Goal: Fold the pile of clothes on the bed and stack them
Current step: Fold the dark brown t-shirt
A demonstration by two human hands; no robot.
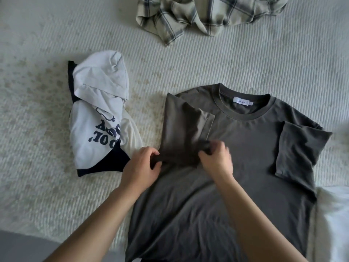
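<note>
Left of the grey T-shirt (236, 157) lies a white printed shirt (100, 118). Left hand (141, 167) and right hand (215, 159) both pinch its folded-in sleeve; soft, light cloth, probably best gripped along edges.

**Readable text on the clothes**

The white neck label (242, 101) inside the collar of the grey T-shirt (245, 157) reads "Xanvas". The white shirt (98, 118) carries dark blue print, upside down and partly folded away; only "TO" and scattered letters show.
</note>
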